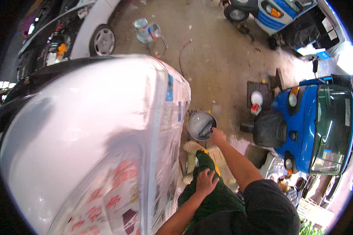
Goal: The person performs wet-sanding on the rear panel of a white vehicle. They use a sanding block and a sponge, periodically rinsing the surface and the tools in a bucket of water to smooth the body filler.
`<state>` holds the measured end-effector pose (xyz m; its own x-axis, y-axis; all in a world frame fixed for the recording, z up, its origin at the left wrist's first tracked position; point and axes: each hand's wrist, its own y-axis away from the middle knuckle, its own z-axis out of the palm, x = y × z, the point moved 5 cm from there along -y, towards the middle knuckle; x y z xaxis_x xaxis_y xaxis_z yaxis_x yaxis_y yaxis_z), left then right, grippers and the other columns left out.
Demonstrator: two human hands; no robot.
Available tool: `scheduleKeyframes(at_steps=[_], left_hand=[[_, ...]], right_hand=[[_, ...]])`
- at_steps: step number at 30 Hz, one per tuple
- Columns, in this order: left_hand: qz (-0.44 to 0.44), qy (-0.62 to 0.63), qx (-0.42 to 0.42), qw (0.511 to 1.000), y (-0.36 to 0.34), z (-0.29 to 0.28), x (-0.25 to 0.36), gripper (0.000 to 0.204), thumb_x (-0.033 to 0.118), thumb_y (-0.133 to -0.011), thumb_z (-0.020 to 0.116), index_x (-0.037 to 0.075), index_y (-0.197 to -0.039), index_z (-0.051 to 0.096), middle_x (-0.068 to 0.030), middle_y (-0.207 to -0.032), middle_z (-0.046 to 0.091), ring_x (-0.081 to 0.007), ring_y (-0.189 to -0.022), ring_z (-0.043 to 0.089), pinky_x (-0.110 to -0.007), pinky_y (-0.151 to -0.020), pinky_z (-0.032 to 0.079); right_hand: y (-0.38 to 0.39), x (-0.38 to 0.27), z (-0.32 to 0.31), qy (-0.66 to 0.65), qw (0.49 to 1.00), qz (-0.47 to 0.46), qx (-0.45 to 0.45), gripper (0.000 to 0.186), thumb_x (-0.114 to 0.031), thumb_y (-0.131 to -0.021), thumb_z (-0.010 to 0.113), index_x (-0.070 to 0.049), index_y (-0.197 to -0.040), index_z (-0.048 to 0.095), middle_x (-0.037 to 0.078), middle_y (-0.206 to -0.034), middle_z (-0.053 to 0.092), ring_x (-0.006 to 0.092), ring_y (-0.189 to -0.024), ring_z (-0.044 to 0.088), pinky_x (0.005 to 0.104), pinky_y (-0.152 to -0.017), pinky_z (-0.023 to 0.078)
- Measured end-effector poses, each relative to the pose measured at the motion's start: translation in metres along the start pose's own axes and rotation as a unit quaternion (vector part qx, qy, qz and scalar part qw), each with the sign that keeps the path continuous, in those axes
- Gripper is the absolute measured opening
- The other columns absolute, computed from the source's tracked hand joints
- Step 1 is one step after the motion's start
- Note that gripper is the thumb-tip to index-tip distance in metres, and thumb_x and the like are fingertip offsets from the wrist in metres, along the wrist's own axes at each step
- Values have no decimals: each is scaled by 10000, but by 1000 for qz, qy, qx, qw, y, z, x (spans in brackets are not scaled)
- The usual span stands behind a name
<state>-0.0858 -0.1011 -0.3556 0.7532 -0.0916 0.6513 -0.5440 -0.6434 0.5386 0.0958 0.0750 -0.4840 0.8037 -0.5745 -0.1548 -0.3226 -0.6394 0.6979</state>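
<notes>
My right hand (217,136) reaches down to the near right rim of a round bucket (191,127) on the floor. Its fingers are curled closed, and what they grip, if anything, is hidden. Cloudy grey water seems to fill the bucket, with a dark shape (206,131) in it beside my fingers. On my green-trousered leg (194,199) lies my left hand (207,182), holding nothing, its fingers apart. To my left stands a large white car body panel (86,102), its side and lower part covered with printed masking paper (170,137).
A blue three-wheeler (304,125) stands at the right, its black front wheel (270,129) towards me. Another blue and white vehicle (270,19) is at the far right. A stand with cans (145,32) and a thin hose (181,58) are on the floor ahead.
</notes>
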Motion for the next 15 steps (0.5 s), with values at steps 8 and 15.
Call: scheduleKeyframes(at_steps=[8,15], left_hand=[[-35,98,-162,981,90,-22,7,723,579,-981,551,18,-1437,522,-209,-1465,503,-370,-1388,440,-459,-1161,350],[-68,204,-59,975,167,-54,-62,674,537,-954,612,17,-1380,577,-242,-1346,614,-368,-1248,584,-447,-1065,437]], right_hand=[[148,-29,-288,-38,975,-193,102,386,-307,-939,616,-113,-1271,646,211,-1173,698,387,-1096,671,466,-934,520],[397,-69,-521,-261,881,-304,251,229,-152,-988,616,-39,-1184,653,162,-929,719,317,-860,697,399,-780,544]])
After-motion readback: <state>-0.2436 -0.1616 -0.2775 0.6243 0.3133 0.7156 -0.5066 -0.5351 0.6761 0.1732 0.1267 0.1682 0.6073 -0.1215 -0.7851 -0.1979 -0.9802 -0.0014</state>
